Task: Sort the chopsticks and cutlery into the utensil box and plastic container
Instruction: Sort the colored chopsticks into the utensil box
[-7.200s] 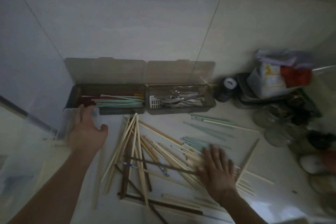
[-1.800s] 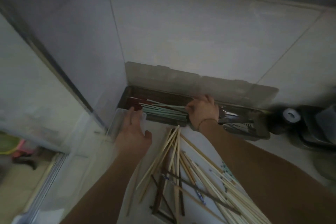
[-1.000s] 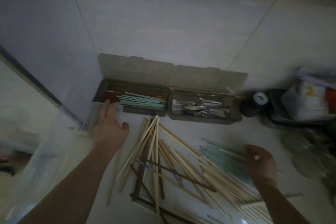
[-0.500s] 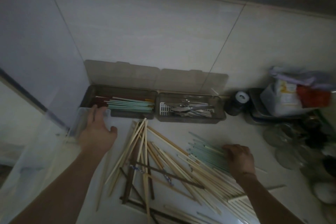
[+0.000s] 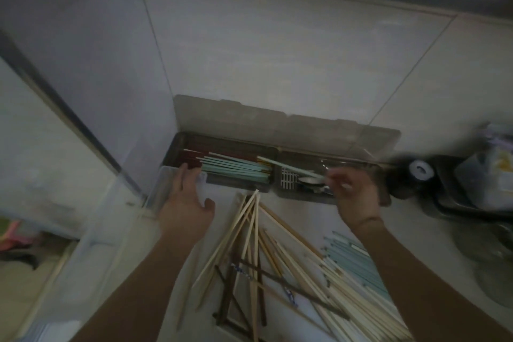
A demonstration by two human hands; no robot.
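Note:
The brown utensil box [image 5: 277,148] stands against the wall with its lid up. Its left compartment holds pale green chopsticks [image 5: 236,169] and dark red ones; the right one holds metal cutlery [image 5: 311,189]. My right hand [image 5: 354,197] hovers over the right compartment and pinches a pale green chopstick [image 5: 288,168] that reaches left across the divider. My left hand [image 5: 186,205] rests with straight fingers on the rim of the clear plastic container [image 5: 163,186]. Several wooden chopsticks [image 5: 249,233] and pale green chopsticks [image 5: 358,261] lie loose on the counter.
A dark jar with a white cap [image 5: 419,172] stands right of the box. Bags and trays [image 5: 488,180] crowd the far right. The tiled wall rises right behind the box; the counter edge drops off on the left.
My right hand has lifted a pale green chopstick off the counter pile and carried it up over the utensil box. My left hand has stayed on the container rim.

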